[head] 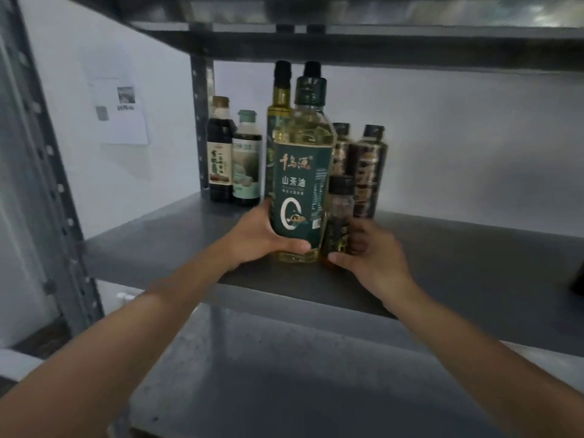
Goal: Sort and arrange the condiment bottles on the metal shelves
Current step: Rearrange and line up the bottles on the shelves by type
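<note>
My left hand grips the lower part of a big yellow oil bottle with a dark green label, standing on the grey metal shelf. My right hand is closed around a small dark spice jar right beside it. Behind them stand a tall olive oil bottle, another black-capped tall bottle and two dark bottles. At the back left are a soy sauce bottle and a green-capped bottle.
The shelf above hangs low over the bottle caps. A perforated upright post stands at the back left and another nearer left. A lower shelf lies beneath my arms. A paper sheet hangs on the wall.
</note>
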Motion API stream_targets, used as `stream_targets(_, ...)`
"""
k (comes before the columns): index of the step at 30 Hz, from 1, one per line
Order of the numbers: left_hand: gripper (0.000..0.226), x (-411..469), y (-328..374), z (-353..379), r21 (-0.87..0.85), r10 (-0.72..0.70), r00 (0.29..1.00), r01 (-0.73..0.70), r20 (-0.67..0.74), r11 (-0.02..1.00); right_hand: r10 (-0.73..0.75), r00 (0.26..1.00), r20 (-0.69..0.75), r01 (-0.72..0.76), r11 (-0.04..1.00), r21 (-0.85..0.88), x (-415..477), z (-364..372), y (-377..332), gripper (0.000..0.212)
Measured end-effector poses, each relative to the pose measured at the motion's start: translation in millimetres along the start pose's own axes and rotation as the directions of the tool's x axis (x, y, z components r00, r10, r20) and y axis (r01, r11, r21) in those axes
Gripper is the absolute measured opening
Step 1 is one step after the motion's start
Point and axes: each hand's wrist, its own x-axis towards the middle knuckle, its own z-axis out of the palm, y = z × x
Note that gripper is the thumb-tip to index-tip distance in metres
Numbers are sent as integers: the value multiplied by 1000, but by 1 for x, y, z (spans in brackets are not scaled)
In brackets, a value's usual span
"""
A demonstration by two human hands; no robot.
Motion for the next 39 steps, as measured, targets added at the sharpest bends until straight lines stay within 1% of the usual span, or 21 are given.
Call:
stream_targets(2, 74, 6, -18, -33, -14, -21, 1000, 20, -13, 1000, 21, 999, 33, -21, 1000, 20, 15, 34, -14, 56)
stream_targets(6, 77, 20, -49, -81, -11, -45, 999, 45, -19, 999, 43, 998, 35, -43, 999, -1, 44, 87, -31, 52)
stream_targets(9, 61, 31, -66, -105, -29, -50, 998, 49, -36, 998, 56, 998, 15, -56, 998, -23, 62, 119, -42, 51)
stream_targets(13, 59, 43, -81, -119, -32, -33, 997, 30, -76, 999, 71, 997, -24, -72, 997, -30, 78, 144, -48, 53)
stream_targets(17, 56, 56, -94, -128, -20, -40, 999, 39, -22, 999, 79, 994, -74, -83, 995, -60, 88, 155, -48, 49)
stream_targets(20, 65, 64, -99, -131, -25, -48, 998, 49, 36, 998, 83, 990, -113, -94, 990, -103, 93, 157, -47, 48)
stream_targets(22, 65, 69, -100, -130, -23, -41, 997, 43, 62, 999, 79, 988, -136, -97, 986, -133, 95, 158, -46, 46)
stream_targets(28, 62, 76, -101, -125, 41, -8, 999, 6, 42, 999, 52, 982, -182, -89, 975, -202, 102, 160, -47, 47)
stream_targets(33, 64, 81, -104, -124, 73, -31, 998, 26, 58, 997, 56, 982, -181, -95, 972, -216, 108, 161, -44, 49)
stream_targets(39, 59, 87, -104, -120, 104, -42, 997, 35, 65, 994, 47, 983, -178, -87, 970, -226, 112, 161, -41, 52)
